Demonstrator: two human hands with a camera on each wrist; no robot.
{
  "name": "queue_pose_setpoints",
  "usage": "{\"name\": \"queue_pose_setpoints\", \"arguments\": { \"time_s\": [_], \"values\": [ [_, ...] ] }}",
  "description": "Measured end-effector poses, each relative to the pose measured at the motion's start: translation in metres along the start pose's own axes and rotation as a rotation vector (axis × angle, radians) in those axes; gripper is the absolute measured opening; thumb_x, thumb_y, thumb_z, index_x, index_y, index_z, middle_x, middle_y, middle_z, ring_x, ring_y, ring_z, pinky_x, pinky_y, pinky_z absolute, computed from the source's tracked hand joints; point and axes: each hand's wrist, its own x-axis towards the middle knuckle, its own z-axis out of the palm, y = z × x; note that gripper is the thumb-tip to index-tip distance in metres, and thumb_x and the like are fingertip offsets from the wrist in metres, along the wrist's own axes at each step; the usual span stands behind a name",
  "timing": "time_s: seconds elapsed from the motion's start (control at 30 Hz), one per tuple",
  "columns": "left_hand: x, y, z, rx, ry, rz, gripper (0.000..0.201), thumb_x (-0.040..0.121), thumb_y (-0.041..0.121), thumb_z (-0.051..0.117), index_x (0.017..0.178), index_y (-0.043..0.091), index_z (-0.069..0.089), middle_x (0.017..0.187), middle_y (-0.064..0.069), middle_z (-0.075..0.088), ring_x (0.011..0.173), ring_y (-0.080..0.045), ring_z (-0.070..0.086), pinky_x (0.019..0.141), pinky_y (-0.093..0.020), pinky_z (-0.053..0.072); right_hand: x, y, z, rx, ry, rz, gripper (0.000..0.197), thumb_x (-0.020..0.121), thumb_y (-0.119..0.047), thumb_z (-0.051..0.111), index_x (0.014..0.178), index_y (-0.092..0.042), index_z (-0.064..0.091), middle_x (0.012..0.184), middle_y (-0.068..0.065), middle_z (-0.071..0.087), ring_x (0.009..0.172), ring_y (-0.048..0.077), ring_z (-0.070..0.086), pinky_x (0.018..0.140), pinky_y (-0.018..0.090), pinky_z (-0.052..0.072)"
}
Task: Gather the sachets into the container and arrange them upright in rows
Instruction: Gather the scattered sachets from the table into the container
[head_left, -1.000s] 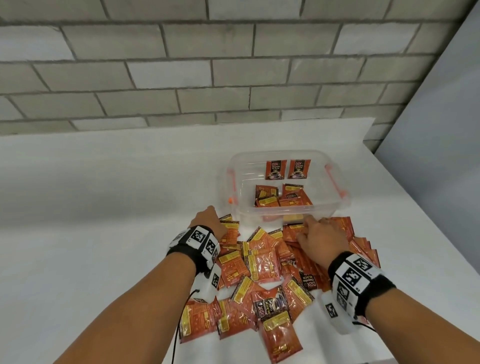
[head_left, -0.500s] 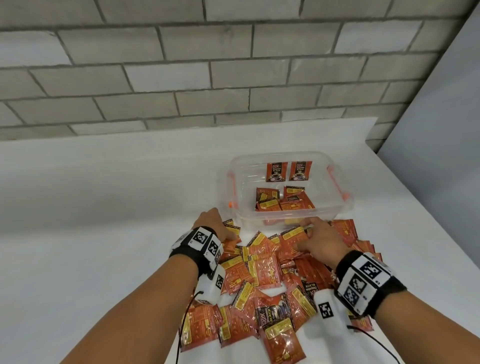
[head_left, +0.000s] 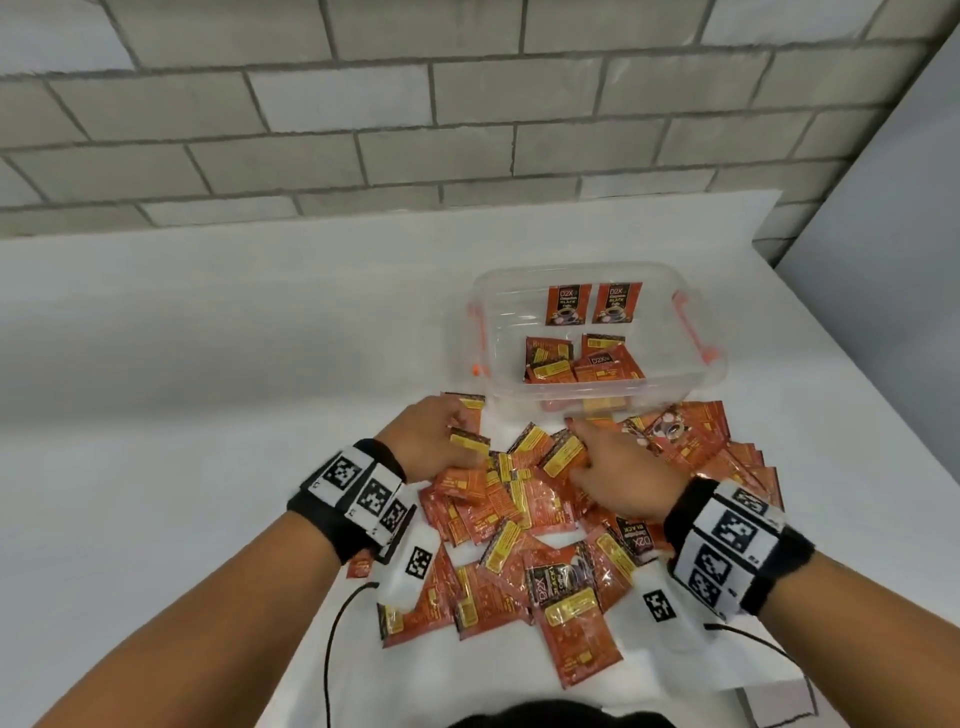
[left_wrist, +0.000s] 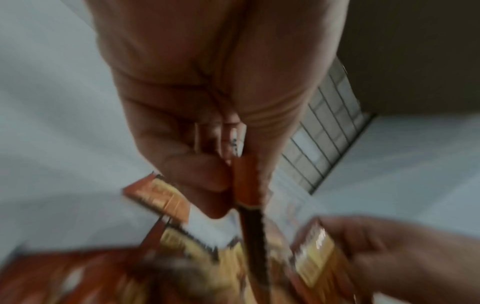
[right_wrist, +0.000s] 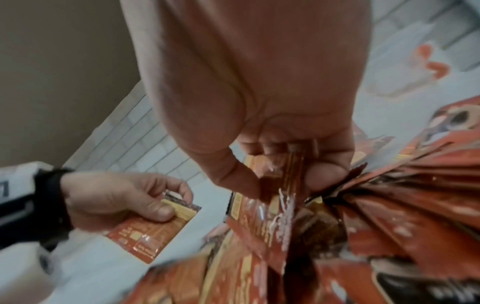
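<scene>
Closest to the person, a big pile of orange sachets (head_left: 540, 545) is lying on the white table (head_left: 182, 389). Many are overlapping, some are showing yellow labels and some are showing a dark front with a coffee cup.

Both arms are reaching over the pile, and each wrist is wearing a black band with black and white square patterns.

The left hand (head_left: 434, 441) is sitting at the far left edge of the pile. Its thumb and fingers are curling in and pinching one sachet (right_wrist: 155, 228), which is hanging from the fingers above the table. The left wrist view is blurry, but it is showing the same pinch from edge on.

The right hand (head_left: 618, 467) is resting on the middle of the pile, just beside the left hand. Its thumb and fingers (right_wrist: 327, 176) are bending together and pinching the top edge of another sachet (right_wrist: 283, 176). That sachet is still touching the others in the pile.

Just past the hands, the clear container (head_left: 696, 384) with orange clips is sitting on the table, touching the far edge of the pile. Inside it, a few sachets are lying loose near the front wall. Two more are standing upright side by side against the back wall.

Farthest away, a grey brick wall (head_left: 415, 104) is standing behind the table.
</scene>
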Motion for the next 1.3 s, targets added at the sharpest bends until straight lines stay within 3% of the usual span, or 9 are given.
{"name": "queue_pose_setpoints", "arguments": {
  "time_s": [0.07,0.13,0.2,0.27,0.33,0.67,0.83,1.13,1.3],
  "values": [
    [-0.005,-0.006,0.015,0.129,-0.041,0.012,0.025,0.083,0.023,0.072,0.103,0.022,0.056,0.116,-0.001,0.056,0.093,-0.017,0.056,0.066,-0.021,0.040,0.002,-0.007,0.010,-0.103,-0.016,-0.016,0.054,0.091,-0.020,0.057,0.140,-0.015,0.035,0.096,-0.001,0.057,0.072,0.010,0.054,0.058,0.022,0.044],
    [-0.009,-0.010,0.023,0.158,-0.049,-0.001,0.030,0.087,0.022,0.067,0.115,0.020,0.056,0.126,-0.003,0.055,0.089,-0.012,0.055,0.068,-0.019,0.040,0.002,-0.008,0.018,-0.199,-0.047,-0.015,0.064,0.087,-0.029,0.064,0.142,-0.018,0.032,0.129,0.008,0.049,0.101,0.019,0.057,0.084,0.031,0.048],
    [-0.011,-0.012,0.029,0.162,-0.064,-0.022,0.045,0.085,0.026,0.069,0.126,0.017,0.051,0.130,-0.004,0.053,0.096,-0.012,0.055,0.075,-0.019,0.042,0.003,-0.004,0.026,-0.283,-0.037,-0.038,0.073,0.083,-0.036,0.068,0.143,-0.022,0.029,0.144,0.011,0.035,0.123,0.026,0.046,0.101,0.036,0.042],
    [-0.013,-0.013,0.033,0.197,-0.090,-0.036,0.063,0.079,0.032,0.076,0.133,0.017,0.047,0.132,-0.003,0.052,0.112,-0.016,0.053,0.087,-0.023,0.043,0.002,-0.002,0.035,-0.340,0.002,-0.074,0.074,0.080,-0.037,0.072,0.141,-0.024,0.031,0.136,0.009,0.039,0.124,0.026,0.042,0.099,0.035,0.042],
    [-0.013,-0.013,0.036,0.243,-0.100,-0.041,0.067,0.074,0.033,0.080,0.131,0.017,0.049,0.130,-0.003,0.054,0.114,-0.018,0.052,0.091,-0.025,0.042,0.002,-0.002,0.041,-0.386,0.044,-0.103,0.071,0.080,-0.033,0.073,0.138,-0.020,0.034,0.130,0.008,0.039,0.120,0.025,0.041,0.095,0.033,0.043],
    [-0.010,-0.011,0.037,0.400,0.024,0.032,0.049,0.081,0.027,0.073,0.124,0.013,0.054,0.122,-0.006,0.055,0.109,-0.022,0.053,0.084,-0.024,0.041,0.001,-0.010,0.042,-0.525,0.128,-0.097,0.061,0.088,-0.033,0.062,0.136,-0.012,0.032,0.137,0.009,0.036,0.128,0.028,0.033,0.101,0.041,0.036],
    [-0.010,-0.017,0.030,0.369,0.002,0.019,0.051,0.082,0.027,0.072,0.127,0.015,0.051,0.128,-0.005,0.056,0.112,-0.022,0.055,0.091,-0.030,0.046,0.008,-0.010,0.043,-0.465,0.144,-0.066,0.055,0.090,-0.023,0.059,0.136,-0.013,0.031,0.133,0.009,0.044,0.127,0.028,0.038,0.102,0.041,0.035],
    [-0.004,-0.018,0.036,0.440,0.005,-0.008,0.054,0.082,0.028,0.073,0.129,0.014,0.052,0.127,-0.006,0.055,0.113,-0.023,0.052,0.096,-0.035,0.046,0.012,-0.017,0.046,-0.458,0.187,-0.065,0.048,0.088,-0.024,0.058,0.129,-0.013,0.036,0.128,0.010,0.033,0.117,0.027,0.032,0.094,0.034,0.036],
    [-0.003,-0.016,0.025,0.344,0.065,-0.018,0.046,0.083,0.018,0.070,0.125,0.020,0.052,0.125,-0.004,0.056,0.111,-0.023,0.054,0.096,-0.041,0.045,0.017,-0.018,0.045,-0.446,0.143,-0.047,0.053,0.089,-0.021,0.056,0.134,-0.013,0.031,0.134,0.009,0.040,0.126,0.030,0.034,0.102,0.041,0.031]
  ]
}}
